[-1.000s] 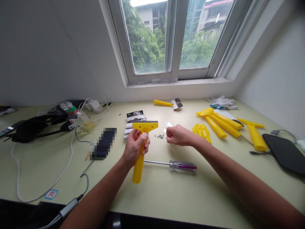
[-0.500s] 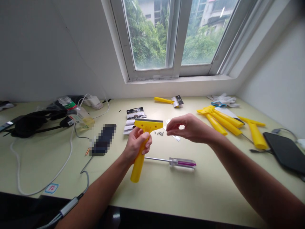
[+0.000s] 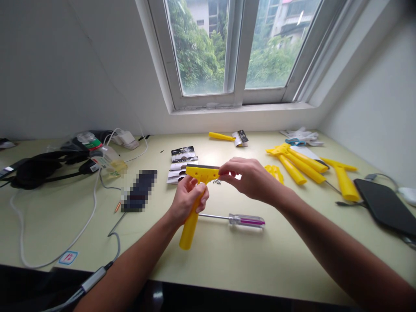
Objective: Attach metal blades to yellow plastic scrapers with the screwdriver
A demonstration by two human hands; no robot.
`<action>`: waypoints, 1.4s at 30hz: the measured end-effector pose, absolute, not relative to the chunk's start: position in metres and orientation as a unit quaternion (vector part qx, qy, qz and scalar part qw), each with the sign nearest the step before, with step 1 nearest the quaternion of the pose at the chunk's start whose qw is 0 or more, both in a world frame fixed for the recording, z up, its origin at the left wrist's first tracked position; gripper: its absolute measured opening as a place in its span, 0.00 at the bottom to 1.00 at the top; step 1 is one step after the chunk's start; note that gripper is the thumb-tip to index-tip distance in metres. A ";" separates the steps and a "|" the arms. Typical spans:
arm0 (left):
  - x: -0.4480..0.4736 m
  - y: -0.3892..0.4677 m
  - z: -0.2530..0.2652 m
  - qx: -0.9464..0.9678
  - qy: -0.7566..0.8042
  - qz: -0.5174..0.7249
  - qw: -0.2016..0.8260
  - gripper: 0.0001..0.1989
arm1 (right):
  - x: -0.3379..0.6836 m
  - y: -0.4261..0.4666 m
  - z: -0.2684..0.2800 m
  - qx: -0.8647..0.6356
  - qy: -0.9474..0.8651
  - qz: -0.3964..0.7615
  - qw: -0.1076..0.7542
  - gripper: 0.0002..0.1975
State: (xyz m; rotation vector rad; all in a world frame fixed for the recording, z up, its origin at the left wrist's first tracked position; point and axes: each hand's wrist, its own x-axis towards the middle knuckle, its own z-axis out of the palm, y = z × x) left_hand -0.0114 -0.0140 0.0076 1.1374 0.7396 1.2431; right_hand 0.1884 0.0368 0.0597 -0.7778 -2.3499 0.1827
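My left hand is closed round the handle of a yellow scraper, held tilted with its wide head up. A dark blade strip runs along the top of that head, and two holes show in its face. My right hand is pinched at the right end of the head, by the hole there. Whatever lies between its fingertips is too small or hidden to make out. Several small screws lie on the table just behind the scraper. Below my right hand rests a screwdriver with a clear and purple handle.
Several yellow scraper handles lie at the right, with another yellow scraper beside a black phone. Small yellow pieces sit behind my right wrist. Black and white packaging cards lie behind the scraper. Cables, a bottle and headphones are leftward.
My right hand has moved left, from apart to the right end of the scraper head. Yellow pieces behind its wrist have come into view. My left hand keeps its hold.
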 end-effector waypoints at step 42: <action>-0.012 -0.022 0.009 0.512 0.279 0.530 0.617 0.11 | 0.189 0.029 0.062 -0.242 -0.903 0.097 0.342 0.05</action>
